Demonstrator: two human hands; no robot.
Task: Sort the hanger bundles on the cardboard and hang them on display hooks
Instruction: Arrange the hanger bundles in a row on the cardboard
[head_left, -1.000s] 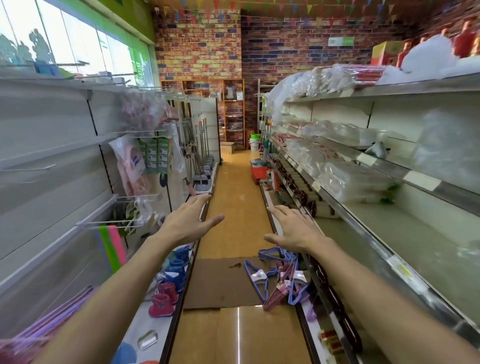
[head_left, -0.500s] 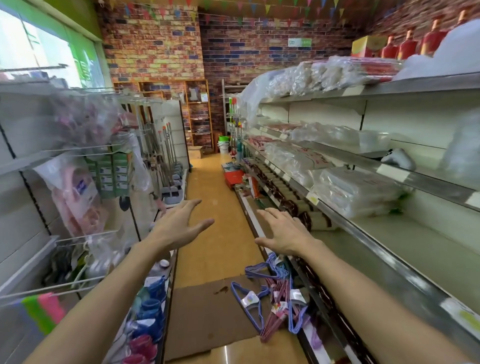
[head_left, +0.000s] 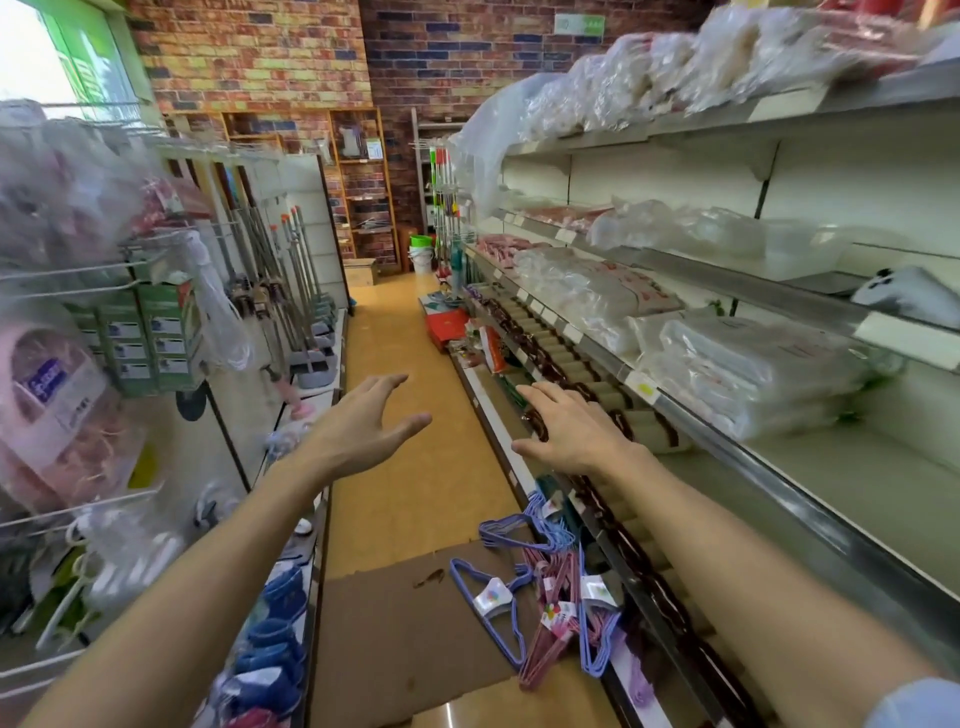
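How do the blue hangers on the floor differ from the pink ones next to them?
The blue hanger bundle lies mostly on the cardboard, nearer the aisle's middle; the pink hanger bundle lies at the cardboard's right edge, nearer the shelf, its lower end on bare floor. The blue bundle's label sits at its middle; the pink one's label is partly hidden among other hangers. Both lie flat, banded with white paper labels, and neither hand touches them.

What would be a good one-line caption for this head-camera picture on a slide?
Both hands, left and right, reach out open and empty above hanger bundles lying on cardboard in a shop aisle.
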